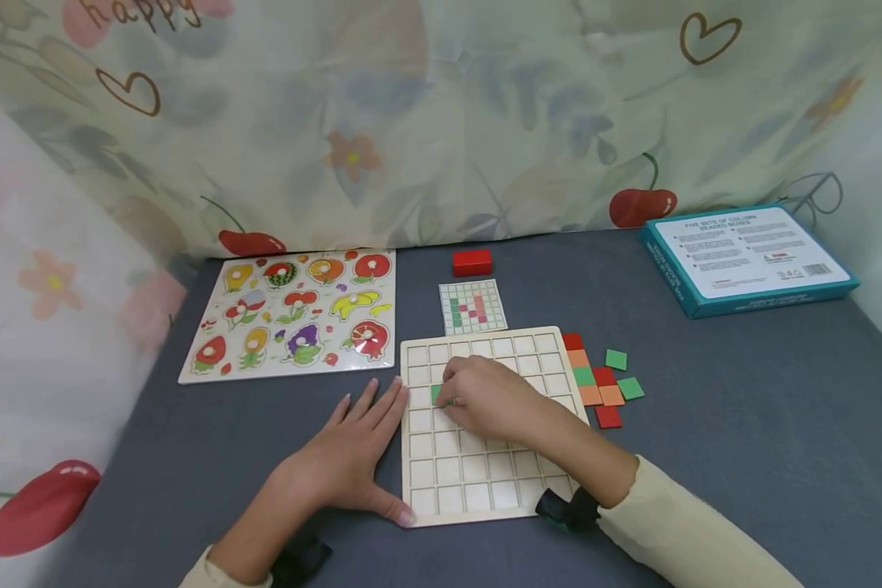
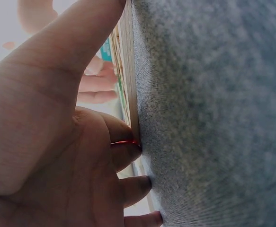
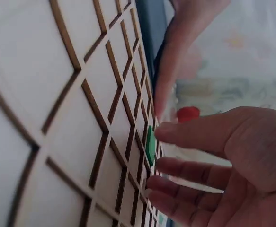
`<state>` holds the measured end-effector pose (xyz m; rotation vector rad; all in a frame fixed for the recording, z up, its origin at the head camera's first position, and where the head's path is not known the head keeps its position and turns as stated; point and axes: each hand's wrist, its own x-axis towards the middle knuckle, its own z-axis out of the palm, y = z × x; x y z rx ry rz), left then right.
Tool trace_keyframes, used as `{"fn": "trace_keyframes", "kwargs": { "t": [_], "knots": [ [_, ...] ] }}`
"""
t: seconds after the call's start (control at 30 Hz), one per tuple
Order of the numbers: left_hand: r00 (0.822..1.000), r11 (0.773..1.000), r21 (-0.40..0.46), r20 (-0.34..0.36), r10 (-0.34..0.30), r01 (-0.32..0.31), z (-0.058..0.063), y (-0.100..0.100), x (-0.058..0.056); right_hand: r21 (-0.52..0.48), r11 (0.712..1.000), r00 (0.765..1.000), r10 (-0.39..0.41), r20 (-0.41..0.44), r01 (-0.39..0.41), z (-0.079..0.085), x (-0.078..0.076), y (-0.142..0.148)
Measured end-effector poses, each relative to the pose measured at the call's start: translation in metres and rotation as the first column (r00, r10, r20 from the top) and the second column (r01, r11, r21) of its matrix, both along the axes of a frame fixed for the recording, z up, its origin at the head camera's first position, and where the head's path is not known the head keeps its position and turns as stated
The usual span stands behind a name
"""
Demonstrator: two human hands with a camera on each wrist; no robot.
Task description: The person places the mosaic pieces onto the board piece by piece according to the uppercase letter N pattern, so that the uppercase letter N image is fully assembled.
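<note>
A wooden grid board (image 1: 478, 516) lies flat with several rows of square cells. My right hand (image 1: 496, 400) reaches over it, thumb and fingertips at a small green square tile (image 1: 436, 395) in the left part of the grid. In the right wrist view the thumb and a finger of the right hand (image 3: 199, 165) meet the green tile (image 3: 150, 145) at the grid surface. My left hand (image 1: 349, 461) lies spread on the cloth along the board's left edge, its thumb at the near corner. The left wrist view shows the left hand (image 2: 48, 137) against the board's side (image 2: 129, 71).
Red, orange and green tiles (image 1: 607, 416) lie loosely right of the board. Behind it are a printed pattern card (image 1: 494, 291) and a red block (image 1: 472, 263). A fruit picture board (image 1: 316, 286) lies at left; a teal box (image 1: 764, 261) sits at the back right.
</note>
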<state>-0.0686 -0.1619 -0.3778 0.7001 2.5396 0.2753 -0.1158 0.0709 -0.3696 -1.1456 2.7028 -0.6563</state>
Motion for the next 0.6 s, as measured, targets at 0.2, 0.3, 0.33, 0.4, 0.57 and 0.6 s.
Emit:
{"fn": "trace_keyframes", "kwargs": {
  "t": [0.2,0.3,0.33,0.4,0.57,0.6],
  "knots": [
    [1.000,1.000,-0.001,-0.002,-0.008,0.008,-0.001,0.000,0.000,-0.055,0.989,0.988,-0.129,0.082,0.134,0.007,0.000,0.042],
    [1.000,1.000,-0.004,-0.004,-0.006,0.006,-0.001,-0.001,0.000,-0.049,0.972,0.969,-0.224,0.106,0.230,0.012,-0.008,0.074],
    [1.000,1.000,-0.003,-0.004,-0.005,0.005,-0.001,-0.001,0.000,-0.036,0.963,0.959,-0.260,0.111,0.265,0.013,-0.010,0.084],
    [1.000,1.000,-0.002,-0.005,-0.005,0.005,-0.001,-0.001,0.000,0.004,0.947,0.940,-0.321,0.114,0.323,0.016,-0.014,0.104],
    [1.000,1.000,0.007,-0.008,-0.008,0.008,-0.001,-0.002,0.000,0.111,0.892,0.882,-0.451,0.139,0.439,0.012,-0.023,0.152],
    [1.000,1.000,0.008,-0.009,-0.007,0.007,-0.001,-0.002,0.000,0.127,0.880,0.869,-0.472,0.146,0.457,0.011,-0.025,0.160]
  ]
}}
